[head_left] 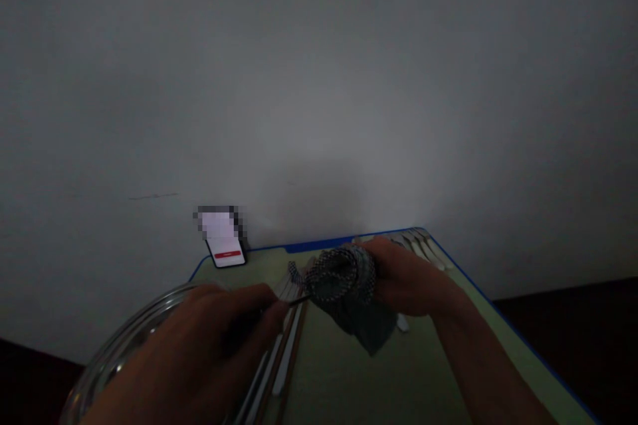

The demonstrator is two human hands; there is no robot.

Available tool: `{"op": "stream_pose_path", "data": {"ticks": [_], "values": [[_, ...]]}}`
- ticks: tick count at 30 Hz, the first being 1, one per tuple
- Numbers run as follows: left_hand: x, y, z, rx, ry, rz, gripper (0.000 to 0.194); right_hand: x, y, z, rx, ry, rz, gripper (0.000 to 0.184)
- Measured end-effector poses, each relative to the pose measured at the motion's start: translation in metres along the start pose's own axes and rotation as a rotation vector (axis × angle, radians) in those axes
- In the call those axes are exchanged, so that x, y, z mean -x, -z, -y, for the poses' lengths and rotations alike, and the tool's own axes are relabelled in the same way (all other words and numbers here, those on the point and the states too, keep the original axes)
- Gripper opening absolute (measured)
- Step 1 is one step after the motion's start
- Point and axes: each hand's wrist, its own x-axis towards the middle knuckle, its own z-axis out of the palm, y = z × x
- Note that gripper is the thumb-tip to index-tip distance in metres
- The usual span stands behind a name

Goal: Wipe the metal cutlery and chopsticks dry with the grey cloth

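Observation:
My left hand is closed, pinching a thin dark utensil by one end. The utensil's other end runs into a bunched grey-green cloth with a checked border, so its kind is hidden. Wrapped around that cloth, my right hand grips it above the table. Beneath and beside my left hand lie several long pieces, among them brown chopsticks and white-handled cutlery.
A light green table with a blue edge stands against a grey wall. On its far right lie several forks or spoons. A phone leans on the wall. At the left is a shiny round bowl, partly covered by my left hand.

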Motion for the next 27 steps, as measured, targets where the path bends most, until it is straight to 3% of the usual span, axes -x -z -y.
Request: {"op": "stream_pose_path", "data": {"ticks": [2, 4, 6, 8, 13, 16, 20, 23, 27], "values": [[-0.004, 0.000, -0.005, 0.016, -0.013, 0.005, 0.038, -0.006, -0.011, -0.003, -0.109, 0.009, -0.217, 0.019], [-0.010, -0.003, -0.012, 0.060, -0.028, -0.077, 0.038, -0.014, -0.026, -0.004, -0.289, -0.033, -0.546, 0.014], [-0.016, -0.010, -0.022, 0.097, -0.030, -0.164, 0.036, -0.022, -0.041, -0.002, -0.569, -0.166, -0.902, 0.030], [-0.021, -0.018, -0.030, 0.111, -0.032, -0.145, 0.034, -0.028, -0.054, 0.001, -0.740, -0.254, -1.033, 0.039], [-0.025, -0.030, -0.038, 0.039, 0.004, -0.171, 0.029, -0.035, -0.069, 0.008, -1.044, -0.274, -1.003, 0.038], [-0.028, -0.030, -0.035, 0.003, 0.003, -0.181, 0.029, -0.036, -0.074, 0.008, -1.074, -0.295, -0.944, 0.035], [-0.029, -0.023, -0.023, 0.040, -0.025, -0.151, 0.027, -0.037, -0.070, 0.001, -0.909, -0.283, -0.890, 0.029], [-0.023, -0.013, -0.011, 0.047, -0.029, -0.126, 0.030, -0.033, -0.055, -0.007, -0.722, -0.195, -0.830, 0.023], [-0.008, 0.001, 0.001, 0.007, -0.015, -0.046, 0.037, -0.020, -0.023, -0.013, -0.320, -0.015, -0.571, 0.027]]}}
